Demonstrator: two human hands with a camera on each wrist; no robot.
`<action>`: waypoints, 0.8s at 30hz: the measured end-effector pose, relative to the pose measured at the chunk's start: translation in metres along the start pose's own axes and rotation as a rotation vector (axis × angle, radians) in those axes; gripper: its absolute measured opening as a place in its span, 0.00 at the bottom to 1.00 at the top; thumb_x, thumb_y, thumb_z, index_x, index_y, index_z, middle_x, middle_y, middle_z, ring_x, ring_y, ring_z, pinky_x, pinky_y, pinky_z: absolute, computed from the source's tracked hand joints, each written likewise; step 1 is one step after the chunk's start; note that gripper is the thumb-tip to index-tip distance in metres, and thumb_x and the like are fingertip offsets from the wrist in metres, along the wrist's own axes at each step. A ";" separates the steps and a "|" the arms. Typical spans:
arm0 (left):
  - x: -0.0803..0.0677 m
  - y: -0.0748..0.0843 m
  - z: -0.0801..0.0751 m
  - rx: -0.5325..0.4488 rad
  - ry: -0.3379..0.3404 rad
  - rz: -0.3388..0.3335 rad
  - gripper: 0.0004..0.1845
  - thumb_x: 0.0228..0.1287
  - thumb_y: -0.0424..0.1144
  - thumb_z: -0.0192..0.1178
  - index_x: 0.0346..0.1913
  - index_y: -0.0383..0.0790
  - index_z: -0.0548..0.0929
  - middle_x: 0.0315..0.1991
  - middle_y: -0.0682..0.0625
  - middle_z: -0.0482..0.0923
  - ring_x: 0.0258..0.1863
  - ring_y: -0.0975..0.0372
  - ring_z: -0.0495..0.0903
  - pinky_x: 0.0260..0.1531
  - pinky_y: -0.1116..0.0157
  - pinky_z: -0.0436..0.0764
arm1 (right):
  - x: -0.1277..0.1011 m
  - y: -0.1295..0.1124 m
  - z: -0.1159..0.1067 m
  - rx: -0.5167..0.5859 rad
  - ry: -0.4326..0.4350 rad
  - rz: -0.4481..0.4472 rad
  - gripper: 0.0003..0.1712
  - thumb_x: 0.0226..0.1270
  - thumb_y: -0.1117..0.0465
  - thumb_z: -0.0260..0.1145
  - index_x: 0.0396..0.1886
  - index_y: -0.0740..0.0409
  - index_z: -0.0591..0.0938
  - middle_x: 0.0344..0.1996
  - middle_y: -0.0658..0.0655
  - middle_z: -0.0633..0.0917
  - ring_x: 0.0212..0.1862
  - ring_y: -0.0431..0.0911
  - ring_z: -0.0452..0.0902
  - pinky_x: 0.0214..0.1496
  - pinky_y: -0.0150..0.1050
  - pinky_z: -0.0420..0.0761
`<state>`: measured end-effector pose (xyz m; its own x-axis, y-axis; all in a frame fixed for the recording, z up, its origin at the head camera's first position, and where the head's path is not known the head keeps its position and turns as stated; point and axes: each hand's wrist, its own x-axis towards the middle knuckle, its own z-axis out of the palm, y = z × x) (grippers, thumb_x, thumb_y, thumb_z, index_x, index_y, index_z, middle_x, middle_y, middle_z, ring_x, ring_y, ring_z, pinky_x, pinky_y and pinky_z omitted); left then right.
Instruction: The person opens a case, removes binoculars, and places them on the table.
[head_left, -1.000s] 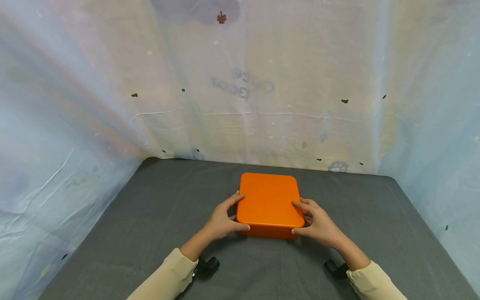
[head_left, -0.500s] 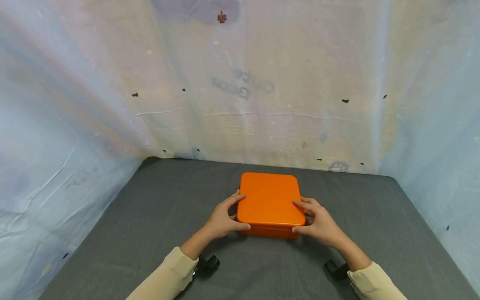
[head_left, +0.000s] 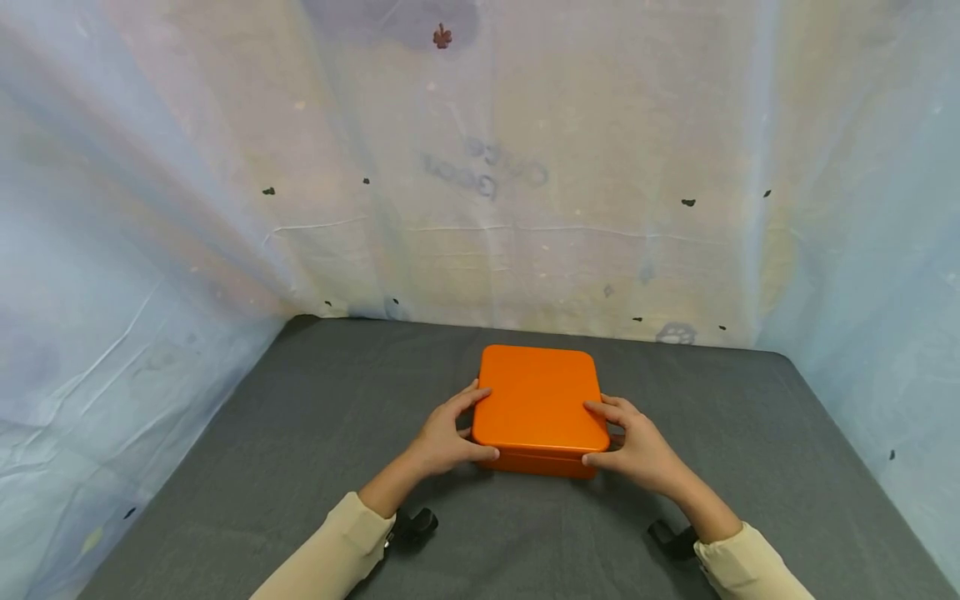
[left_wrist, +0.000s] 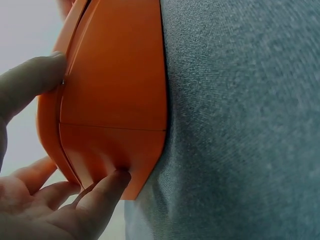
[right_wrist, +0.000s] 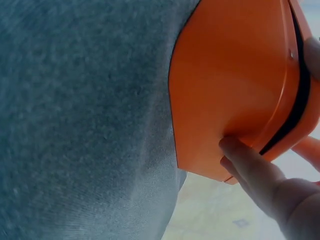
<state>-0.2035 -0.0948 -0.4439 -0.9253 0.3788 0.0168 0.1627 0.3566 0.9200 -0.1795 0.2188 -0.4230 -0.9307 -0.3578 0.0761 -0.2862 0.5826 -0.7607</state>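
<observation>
A rectangular orange box (head_left: 536,463) sits on the grey cloth, covered by a smooth orange lid (head_left: 537,396) with rounded corners. At its left side, my left hand (head_left: 442,437) holds the lid's edge, thumb at the near corner and a finger on top. My right hand (head_left: 633,442) grips the opposite side in the same way. In the right wrist view, a dark gap parts the lid (right_wrist: 312,107) from the box body (right_wrist: 225,95); the left wrist view has a narrower seam beside the box wall (left_wrist: 117,65). The inside of the box is hidden.
Dark grey cloth (head_left: 300,467) covers the table all round the box. Pale printed curtains (head_left: 525,250) hang behind and at both sides of it. Black wrist mounts (head_left: 415,529) stick out below the cream sleeves (head_left: 337,542).
The lid's near right corner has risen very slightly, and a seam now shows along the box front. Both hands have kept almost the same place.
</observation>
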 end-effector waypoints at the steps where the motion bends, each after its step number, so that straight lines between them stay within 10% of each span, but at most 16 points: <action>1: 0.000 0.001 0.000 0.004 0.000 -0.001 0.47 0.46 0.36 0.76 0.72 0.46 0.65 0.78 0.50 0.46 0.75 0.51 0.54 0.59 0.51 0.75 | 0.000 0.000 0.000 -0.005 -0.003 0.000 0.45 0.52 0.58 0.76 0.69 0.65 0.69 0.69 0.71 0.61 0.65 0.65 0.67 0.56 0.50 0.79; 24: 0.002 0.006 -0.003 0.053 0.029 0.033 0.46 0.45 0.40 0.77 0.70 0.46 0.68 0.77 0.48 0.50 0.71 0.50 0.63 0.63 0.49 0.71 | -0.002 -0.001 -0.003 0.013 0.025 -0.073 0.43 0.55 0.58 0.75 0.68 0.67 0.68 0.69 0.73 0.61 0.62 0.68 0.68 0.50 0.43 0.83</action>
<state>-0.2053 -0.0946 -0.4375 -0.9287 0.3661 0.0587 0.2101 0.3891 0.8969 -0.1786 0.2212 -0.4206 -0.9129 -0.3807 0.1470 -0.3503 0.5464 -0.7607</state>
